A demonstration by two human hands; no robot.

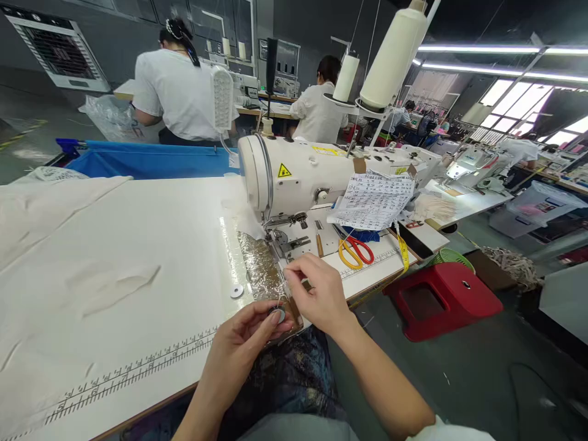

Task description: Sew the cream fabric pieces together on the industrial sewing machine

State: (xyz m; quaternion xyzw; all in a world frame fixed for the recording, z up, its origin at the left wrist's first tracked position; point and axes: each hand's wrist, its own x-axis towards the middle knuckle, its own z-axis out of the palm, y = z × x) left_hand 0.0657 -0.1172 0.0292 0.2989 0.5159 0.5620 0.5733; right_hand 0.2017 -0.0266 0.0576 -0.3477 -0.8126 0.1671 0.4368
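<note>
My left hand [250, 337] is closed around a small round metal bobbin [278, 315], held between thumb and fingers just above the table's front edge. Close above it, my right hand [319, 291] pinches a fine white thread; the fingers partly hide it. Another bobbin [236, 291], a flat silver disc with a hole in its middle, lies on the table left of my hands. Behind them stands a white sewing machine [294, 171], its needle and presser area just beyond my right fingertips. Brown, shiny covering [260, 263] scattered with white thread bits lies beneath my hands.
Yellow-and-red-handled scissors [356, 252], a wooden-handled tool [319, 239] and a handwritten sheet [374, 199] are right of the needle. Cream fabric [41, 214] covers the table's left. Thread cones [392, 58] stand above; a red stool [448, 300] is at right. Co-workers sit beyond.
</note>
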